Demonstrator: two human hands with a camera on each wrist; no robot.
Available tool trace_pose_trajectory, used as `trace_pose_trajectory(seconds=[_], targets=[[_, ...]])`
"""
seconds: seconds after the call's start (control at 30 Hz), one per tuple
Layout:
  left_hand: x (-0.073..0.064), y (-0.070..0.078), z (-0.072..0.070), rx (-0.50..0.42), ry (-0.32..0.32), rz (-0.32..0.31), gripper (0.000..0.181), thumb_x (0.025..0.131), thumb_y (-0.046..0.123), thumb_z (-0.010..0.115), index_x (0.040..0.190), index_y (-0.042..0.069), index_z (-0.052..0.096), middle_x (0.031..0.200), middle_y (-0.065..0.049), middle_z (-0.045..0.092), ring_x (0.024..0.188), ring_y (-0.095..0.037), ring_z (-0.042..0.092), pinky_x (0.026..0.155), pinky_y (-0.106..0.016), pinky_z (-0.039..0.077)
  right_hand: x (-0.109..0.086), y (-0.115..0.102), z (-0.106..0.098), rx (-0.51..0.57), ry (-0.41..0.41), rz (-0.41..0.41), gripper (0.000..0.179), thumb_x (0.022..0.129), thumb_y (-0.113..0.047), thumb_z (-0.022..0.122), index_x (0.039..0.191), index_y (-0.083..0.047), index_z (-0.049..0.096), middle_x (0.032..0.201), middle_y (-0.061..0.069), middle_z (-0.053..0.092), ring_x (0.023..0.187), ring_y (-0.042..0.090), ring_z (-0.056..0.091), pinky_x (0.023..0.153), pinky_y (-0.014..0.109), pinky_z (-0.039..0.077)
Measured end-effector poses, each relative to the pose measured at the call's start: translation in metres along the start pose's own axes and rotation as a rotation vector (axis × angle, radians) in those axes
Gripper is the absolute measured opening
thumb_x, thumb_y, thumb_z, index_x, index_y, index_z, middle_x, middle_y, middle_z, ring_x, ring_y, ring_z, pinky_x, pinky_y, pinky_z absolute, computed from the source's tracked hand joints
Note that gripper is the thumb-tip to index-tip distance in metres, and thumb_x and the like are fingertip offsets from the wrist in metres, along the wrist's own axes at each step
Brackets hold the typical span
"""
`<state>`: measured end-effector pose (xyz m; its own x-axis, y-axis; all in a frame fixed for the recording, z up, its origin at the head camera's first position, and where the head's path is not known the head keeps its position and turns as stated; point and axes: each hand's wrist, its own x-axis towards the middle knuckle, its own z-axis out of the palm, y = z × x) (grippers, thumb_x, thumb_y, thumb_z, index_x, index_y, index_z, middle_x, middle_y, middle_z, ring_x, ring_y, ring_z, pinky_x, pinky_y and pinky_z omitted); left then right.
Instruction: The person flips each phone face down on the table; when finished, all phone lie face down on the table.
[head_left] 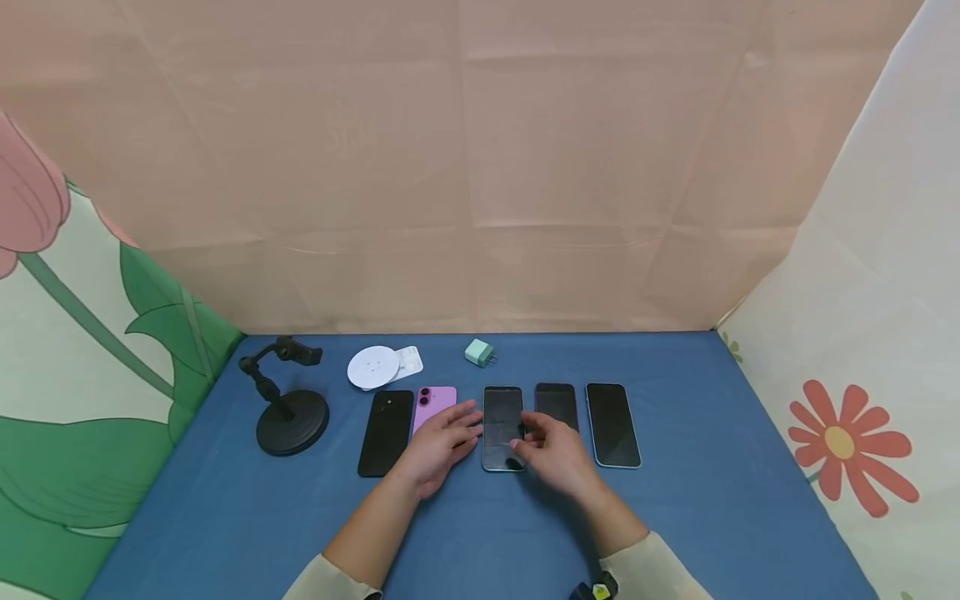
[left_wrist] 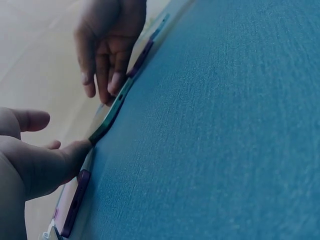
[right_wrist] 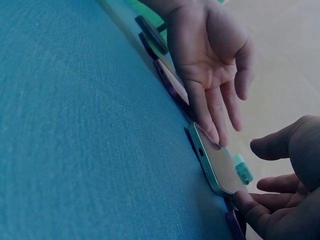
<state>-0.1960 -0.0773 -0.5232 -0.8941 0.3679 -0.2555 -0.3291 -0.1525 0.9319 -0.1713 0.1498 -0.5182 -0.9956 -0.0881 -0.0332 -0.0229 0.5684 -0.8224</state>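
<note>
Across the blue tabletop (head_left: 225, 517), from the left, stands a black stand (head_left: 292, 423) on a round base, arm upright. Next is a white disc (head_left: 372, 367), overlapping a white card (head_left: 409, 362); nearer the person lies a black phone (head_left: 386, 433). Beside it is a purple phone (head_left: 444, 398), camera side up and partly covered by the left hand (head_left: 438, 442). That hand is spread, fingers nearly straight, tips at the left edge of the middle phone (head_left: 502, 425). A green plug (head_left: 478, 352) sits behind. The middle phone lies between the hands, screen up. At its right edge the right hand (head_left: 558, 454) is loosely bent, digits apart, a fingertip at the near corner; pressure cannot be determined. Beyond are a dark phone (head_left: 557, 402), partly hidden, and a pale-edged phone (head_left: 617, 425).

Risks, in my assessment: uneven pushing could skew the middle phone; a lift by fingertips alone could let its smooth edges slip; a low left wrist could drag the purple phone.
</note>
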Motion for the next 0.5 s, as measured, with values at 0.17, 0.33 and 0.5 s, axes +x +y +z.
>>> trace_pose_trajectory(seconds=[0.17,0.33,0.5], targets=[[0.0012,0.0001,-0.0022,-0.046,0.011,-0.012,0.058,0.105,0.002,0.050,0.160,-0.002,0.032,0.160,-0.025,0.040,0.147,-0.038,0.042,0.119,-0.050,0.035,-0.0003,-0.0016,-0.0014,-0.004,-0.004,0.003,0.053,0.093,-0.025,0.078,0.139,-0.002,0.064,0.131,0.015,0.069,0.100,0.022,0.069,0.085,0.045,0.060],[-0.0004,0.0040,-0.0020,-0.085,0.023,-0.026,0.057,0.106,0.003,0.048,0.160,-0.001,0.032,0.160,-0.022,0.042,0.146,-0.035,0.044,0.118,-0.047,0.037,0.0000,-0.0021,-0.0010,0.019,-0.023,0.004,0.053,0.096,-0.028,0.075,0.140,-0.002,0.062,0.132,0.015,0.068,0.102,0.022,0.069,0.088,0.046,0.059],[-0.0016,0.0086,-0.0019,-0.132,0.014,-0.017,0.056,0.107,0.003,0.047,0.160,-0.002,0.030,0.161,-0.022,0.041,0.146,-0.034,0.044,0.118,-0.044,0.037,0.0008,-0.0028,0.0002,0.036,-0.037,-0.007,0.058,0.096,-0.036,0.074,0.141,-0.001,0.061,0.129,0.014,0.069,0.101,0.022,0.068,0.087,0.045,0.059]])
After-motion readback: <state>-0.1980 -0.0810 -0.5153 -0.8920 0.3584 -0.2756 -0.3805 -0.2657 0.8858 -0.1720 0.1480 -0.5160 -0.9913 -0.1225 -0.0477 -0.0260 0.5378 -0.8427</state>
